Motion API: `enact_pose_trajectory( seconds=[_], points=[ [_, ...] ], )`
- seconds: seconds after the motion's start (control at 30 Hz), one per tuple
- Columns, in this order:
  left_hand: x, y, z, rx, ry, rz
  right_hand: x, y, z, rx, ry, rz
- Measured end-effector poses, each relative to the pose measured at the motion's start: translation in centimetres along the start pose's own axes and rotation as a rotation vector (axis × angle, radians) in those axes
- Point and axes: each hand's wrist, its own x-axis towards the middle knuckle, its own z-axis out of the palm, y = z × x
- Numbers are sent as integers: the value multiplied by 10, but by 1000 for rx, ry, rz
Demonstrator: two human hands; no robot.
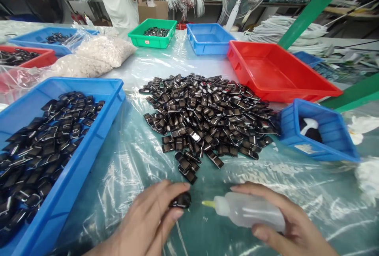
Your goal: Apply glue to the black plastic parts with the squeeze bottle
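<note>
My left hand [151, 212] pinches a small glossy black plastic piece [182, 200] between thumb and fingers, low over the table. Facing it, my right hand [284, 216] is wrapped round a translucent squeeze bottle [248, 208] tipped on its side. The bottle's yellow nozzle [208, 204] points left at the black piece, with a short gap between them. Beyond both hands lies a large pile of similar black pieces [207, 113]. A few strays [186, 165] spill from the pile toward my left hand.
A blue bin [103, 129] of black pieces stands at left. A red tray [281, 70] and a small blue bin [319, 129] are at right. Farther back are a green tray [152, 42], a blue tray [210, 48], a plastic bag [97, 52] and a person [121, 3].
</note>
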Motion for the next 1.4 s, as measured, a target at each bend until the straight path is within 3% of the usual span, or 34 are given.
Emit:
enact_pose_trajectory(
  seconds=[0.1,0.2,0.3,0.47,0.6,0.67,0.7,0.8,0.87,0.97,1.07,1.27,1.4],
  points=[
    [-2,-2,1,-136,81,-268,6,6,-7,-62,18,-95],
    [3,3,2,-224,70,-396,14,11,-10,-106,85,-214],
    [7,8,3,-278,76,-425,22,16,-7,-107,213,-228],
    [7,5,6,-306,104,-432,26,21,-1,-249,237,-198],
    [5,-1,6,-271,122,-365,9,11,-3,-250,519,-420],
    [6,-3,6,-251,120,-314,-1,0,3,-308,435,-548],
    [6,-4,6,-243,115,-292,-3,-6,8,-374,264,-603],
    [7,-4,6,-211,111,-303,-1,-20,36,-504,-65,-737],
    [7,-3,6,-201,102,-338,8,-24,59,-557,-142,-770],
    [8,-4,7,-239,110,-305,25,-23,87,-581,-173,-733],
    [8,-6,8,-252,145,-249,35,-18,100,-558,-165,-687],
    [8,-8,9,-230,116,-176,33,-20,81,-294,-142,-505],
    [6,-10,11,-163,74,-70,25,-22,66,-32,-177,-289]
  ],
)
